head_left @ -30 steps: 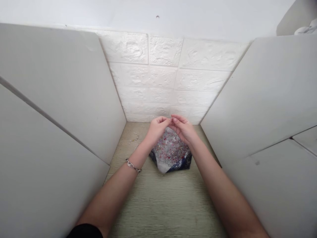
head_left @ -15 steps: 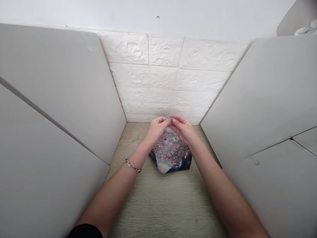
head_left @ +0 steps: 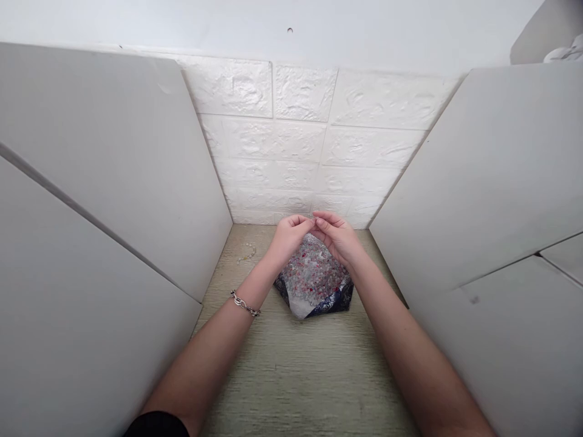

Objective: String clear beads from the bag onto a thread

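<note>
My left hand (head_left: 292,235) and my right hand (head_left: 336,235) meet fingertip to fingertip over the far end of a container full of beads. Both are closed in a pinch. Whatever lies between the fingertips is too small to make out. Beneath them, many small clear, pink and red beads (head_left: 314,267) fill the container (head_left: 330,305), which has dark blue and silver patterned sides and a pale corner in front. To the left, a short curved strand of pale beads (head_left: 246,254) lies on the greenish wood-grain table (head_left: 291,376).
Tall grey-white panels stand at the left (head_left: 113,152) and right (head_left: 478,170), slanting in towards the back. A white brick-patterned wall (head_left: 300,142) closes off the far side. A chain bracelet (head_left: 245,303) circles my left wrist.
</note>
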Demonstrator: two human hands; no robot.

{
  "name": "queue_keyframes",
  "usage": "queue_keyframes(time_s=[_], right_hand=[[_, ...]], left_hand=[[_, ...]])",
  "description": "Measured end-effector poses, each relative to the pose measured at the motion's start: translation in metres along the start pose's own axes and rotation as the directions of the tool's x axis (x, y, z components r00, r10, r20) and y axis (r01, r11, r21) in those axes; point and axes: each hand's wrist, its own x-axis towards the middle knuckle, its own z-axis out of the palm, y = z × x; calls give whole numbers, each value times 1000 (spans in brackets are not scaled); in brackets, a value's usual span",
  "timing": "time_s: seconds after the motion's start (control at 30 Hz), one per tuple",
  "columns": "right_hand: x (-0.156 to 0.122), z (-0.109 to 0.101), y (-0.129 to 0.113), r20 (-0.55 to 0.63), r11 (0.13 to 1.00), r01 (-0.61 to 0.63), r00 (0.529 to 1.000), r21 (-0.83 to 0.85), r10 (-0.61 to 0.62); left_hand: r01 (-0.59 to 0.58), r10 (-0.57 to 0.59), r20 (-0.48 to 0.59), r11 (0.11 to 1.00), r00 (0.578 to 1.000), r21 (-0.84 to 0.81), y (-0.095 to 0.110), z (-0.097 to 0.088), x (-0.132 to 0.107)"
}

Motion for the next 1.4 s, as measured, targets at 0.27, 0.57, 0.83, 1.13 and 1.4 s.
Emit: queue_keyframes(time_s=[0.27, 0.57, 0.83, 1.13, 1.4], right_hand=[[1, -3, 2, 25, 998, 12, 1000, -55, -11], [1, -2, 0, 14, 995, -10, 1000, -99, 11], [0, -4, -4, 7, 987, -16, 1000, -163, 17], [0, -9, -8, 18, 968, -4, 1000, -250, 9], [0, -7, -12, 75, 907, 126, 992, -402, -105]], left_hand=[[19, -19, -2, 1000, 1000, -22, 1, -2, 1], [27, -27, 16, 1000, 1000, -2, 2, -3, 0], [66, -61, 103, 997, 993, -44, -1, -6, 3], [134, -108, 190, 982, 976, -132, -4, -9, 4], [196, -136, 253, 953, 958, -232, -7, -9, 4]])
